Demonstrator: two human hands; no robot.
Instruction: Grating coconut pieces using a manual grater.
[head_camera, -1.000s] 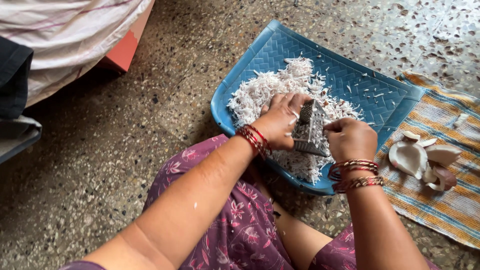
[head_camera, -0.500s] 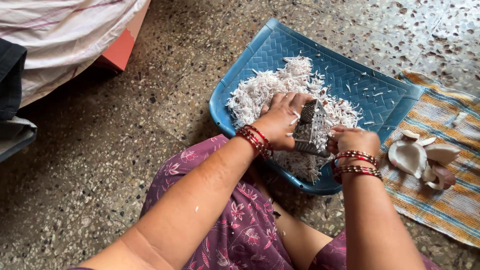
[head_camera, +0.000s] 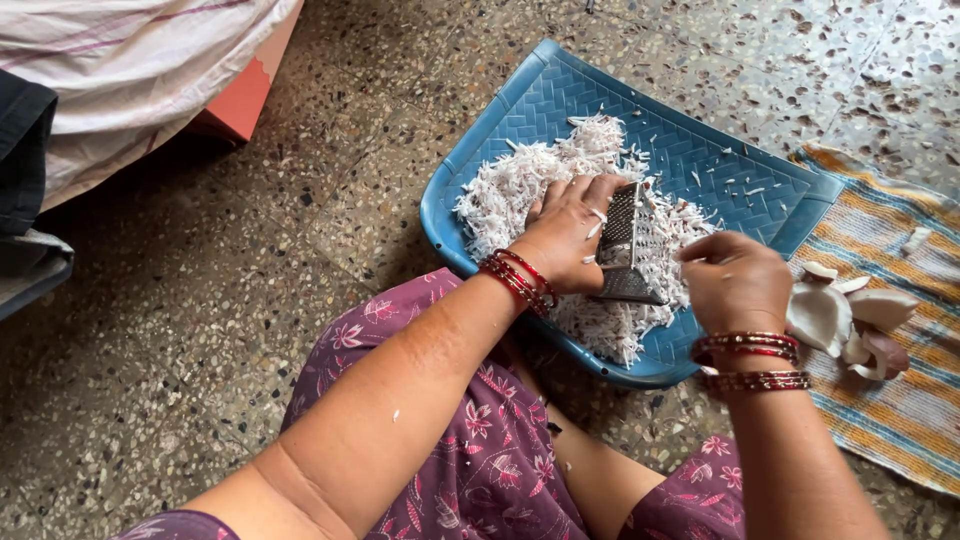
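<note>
Left hand (head_camera: 565, 235) wrapped around a metal grater (head_camera: 627, 245) standing in grated coconut (head_camera: 530, 180) on a blue tray (head_camera: 720, 160); right hand (head_camera: 735, 280), beside the grater, closed in a fist, contents indiscernible.

Shiny perforated metal grater (head_camera: 630, 245), matt woven-textured blue plastic tray (head_camera: 700, 150), coarse striped cloth mat (head_camera: 880, 400), speckled stone floor (head_camera: 200, 330)

Head view, steeply down, close
</note>
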